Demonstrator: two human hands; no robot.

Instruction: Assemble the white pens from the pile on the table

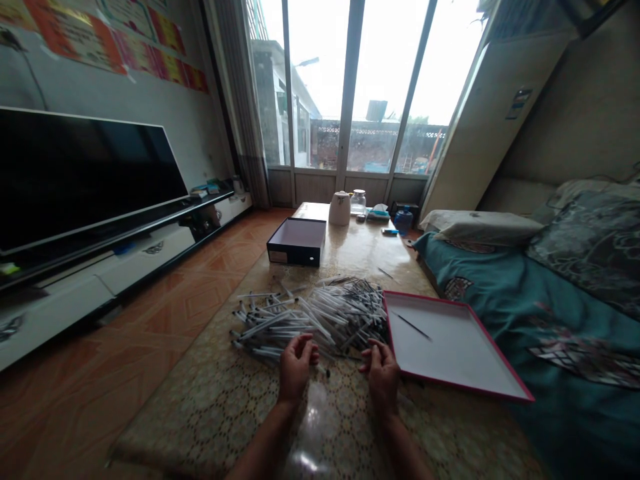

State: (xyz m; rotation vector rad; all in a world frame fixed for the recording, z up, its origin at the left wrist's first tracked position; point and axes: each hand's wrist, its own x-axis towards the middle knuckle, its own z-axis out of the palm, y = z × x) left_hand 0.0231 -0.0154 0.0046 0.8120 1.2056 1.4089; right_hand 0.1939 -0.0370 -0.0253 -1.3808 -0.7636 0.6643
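A large loose pile of thin plastic pen refills (320, 320) with dark tips lies on a low table under a patterned cover (333, 433). My left hand (297, 365) is curled at the pile's near edge, and my right hand (381, 377) rests curled against its right side. Neither hand clearly shows whether it grips a refill. To the right lies a white tray with a red rim (455, 347), holding a single dark refill (413, 327). Beyond the pile stands a black box (296, 243) with a pale inside.
Farther along the table stand a white kettle (339, 208), a glass jar (358, 202) and a blue cup (403, 221). A bed with a teal cover (505, 300) runs along the right side. On the left are a tiled floor (165, 313) and a television (75, 180) on a white cabinet.
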